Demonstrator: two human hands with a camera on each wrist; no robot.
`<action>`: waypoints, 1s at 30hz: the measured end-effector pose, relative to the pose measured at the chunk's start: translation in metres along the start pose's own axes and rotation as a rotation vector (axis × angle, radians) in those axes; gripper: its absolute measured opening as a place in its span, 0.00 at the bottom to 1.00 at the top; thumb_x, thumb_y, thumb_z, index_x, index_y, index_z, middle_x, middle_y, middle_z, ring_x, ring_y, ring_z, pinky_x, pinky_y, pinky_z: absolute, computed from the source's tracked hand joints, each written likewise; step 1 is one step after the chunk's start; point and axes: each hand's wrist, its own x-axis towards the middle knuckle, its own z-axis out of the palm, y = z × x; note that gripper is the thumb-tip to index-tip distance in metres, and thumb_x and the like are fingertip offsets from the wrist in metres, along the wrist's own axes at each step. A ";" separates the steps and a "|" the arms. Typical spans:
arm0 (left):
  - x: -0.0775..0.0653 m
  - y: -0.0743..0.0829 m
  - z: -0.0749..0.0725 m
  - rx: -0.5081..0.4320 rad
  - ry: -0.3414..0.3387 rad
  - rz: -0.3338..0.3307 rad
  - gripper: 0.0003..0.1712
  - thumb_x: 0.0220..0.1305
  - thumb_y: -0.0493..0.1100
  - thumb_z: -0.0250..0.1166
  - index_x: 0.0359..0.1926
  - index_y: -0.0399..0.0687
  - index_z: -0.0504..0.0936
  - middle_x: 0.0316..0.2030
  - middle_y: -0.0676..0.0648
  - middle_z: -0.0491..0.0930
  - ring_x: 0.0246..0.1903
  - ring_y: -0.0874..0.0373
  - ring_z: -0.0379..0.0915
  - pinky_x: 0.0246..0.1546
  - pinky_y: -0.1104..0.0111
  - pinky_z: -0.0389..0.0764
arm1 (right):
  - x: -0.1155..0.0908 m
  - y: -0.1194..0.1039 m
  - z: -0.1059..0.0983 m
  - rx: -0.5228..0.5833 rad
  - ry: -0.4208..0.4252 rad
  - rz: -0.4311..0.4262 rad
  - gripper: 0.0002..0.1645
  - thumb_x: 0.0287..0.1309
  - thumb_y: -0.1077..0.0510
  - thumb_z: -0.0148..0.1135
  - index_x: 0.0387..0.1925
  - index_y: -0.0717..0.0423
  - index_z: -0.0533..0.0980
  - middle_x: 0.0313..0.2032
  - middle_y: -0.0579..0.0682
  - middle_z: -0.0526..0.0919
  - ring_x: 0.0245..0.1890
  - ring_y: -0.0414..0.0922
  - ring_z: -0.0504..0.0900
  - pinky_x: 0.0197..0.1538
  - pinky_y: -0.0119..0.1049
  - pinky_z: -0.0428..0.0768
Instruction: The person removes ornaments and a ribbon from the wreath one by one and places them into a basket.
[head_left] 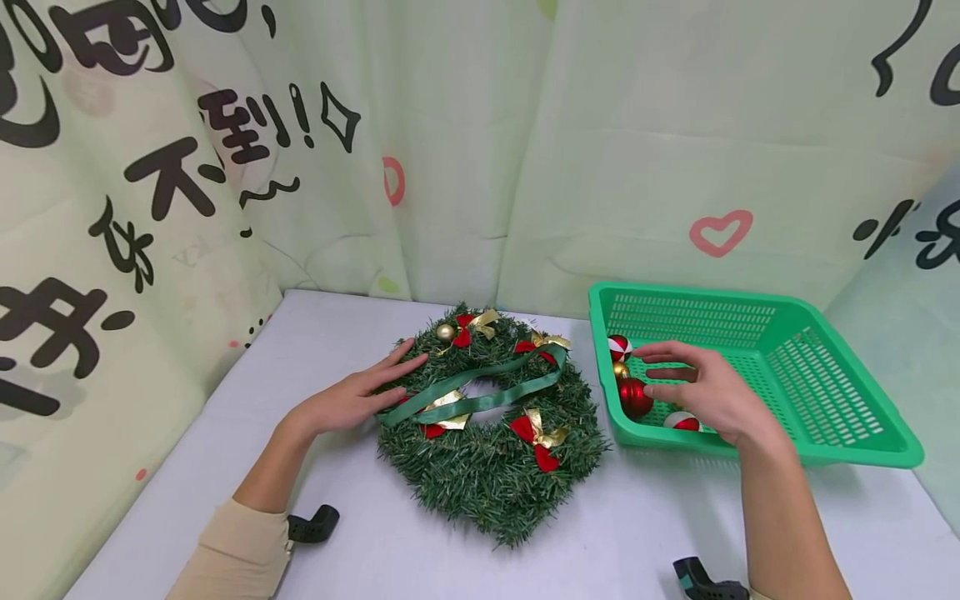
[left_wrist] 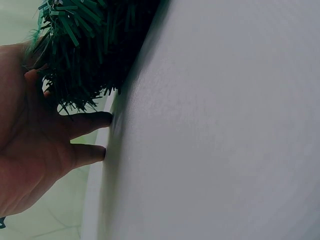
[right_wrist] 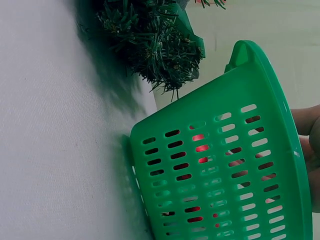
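A beige sleeve [head_left: 236, 554] lies nearest, lower left; bare worktop [head_left: 585, 533] spreads between the arms. The left grip [head_left: 352, 396], fingers spread, rests on the left side of the wreath [head_left: 487, 475], mid-worktop. A slim gap parts wreath from green basket [head_left: 862, 456], whose rim reaches the right edge. The wreath is bushy green, with red-and-gold bows [head_left: 545, 458] and a ribbon [head_left: 450, 385] across its hole. Inside the basket, the right grip [head_left: 705, 387] is loose beside a shiny red ball [head_left: 634, 402]; contact is unclear. A pale curtain [head_left: 465, 167] hangs behind.
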 end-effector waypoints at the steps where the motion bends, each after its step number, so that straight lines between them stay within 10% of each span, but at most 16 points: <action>1: 0.000 0.000 0.000 0.001 0.001 0.001 0.33 0.84 0.51 0.51 0.83 0.65 0.54 0.85 0.49 0.35 0.83 0.41 0.34 0.76 0.35 0.50 | 0.000 0.000 0.000 0.001 0.000 0.001 0.31 0.70 0.60 0.66 0.71 0.54 0.72 0.70 0.64 0.72 0.67 0.66 0.75 0.50 0.38 0.86; 30: 0.000 0.000 0.000 -0.001 -0.001 0.001 0.33 0.84 0.51 0.51 0.83 0.64 0.54 0.85 0.49 0.35 0.83 0.41 0.33 0.76 0.35 0.50 | -0.005 -0.014 0.005 -0.008 0.069 -0.020 0.31 0.72 0.49 0.66 0.72 0.49 0.72 0.68 0.56 0.75 0.66 0.59 0.77 0.53 0.36 0.85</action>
